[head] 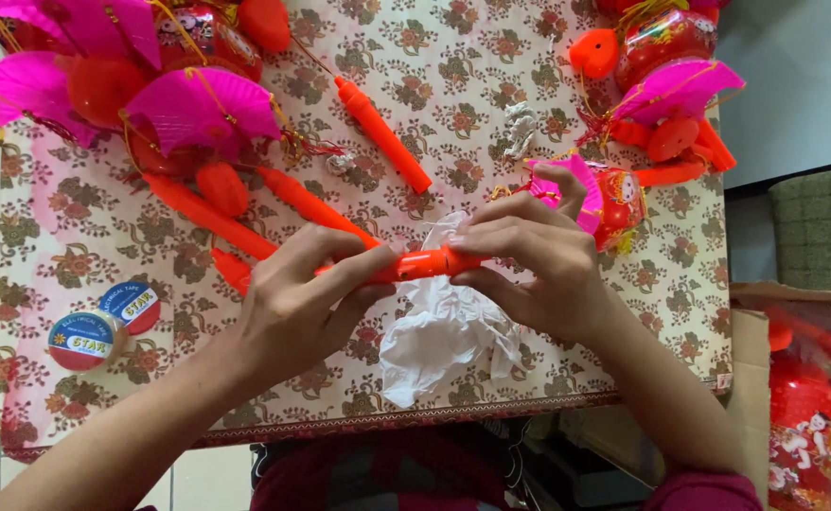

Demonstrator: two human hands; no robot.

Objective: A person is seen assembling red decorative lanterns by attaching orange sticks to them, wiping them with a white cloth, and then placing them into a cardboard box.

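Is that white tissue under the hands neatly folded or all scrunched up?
Scrunched up. The white tissue lies crumpled and creased on the patterned tablecloth, partly under the orange stick held by both hands.

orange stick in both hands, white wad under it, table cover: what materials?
Orange stick: looks like moulded plastic, smooth with a slight sheen. White wad: thin tissue or film, crumpled, faintly translucent; can't tell which. Table cover: flat floral printed sheet, probably paper or vinyl.

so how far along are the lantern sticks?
Done, apparently: pink-fanned lanterns piled top left, more top right. In hand: both hands, left and right, grip one orange stick over a crumpled white bag. Left: loose orange sticks on the cloth; tape rolls untouched.
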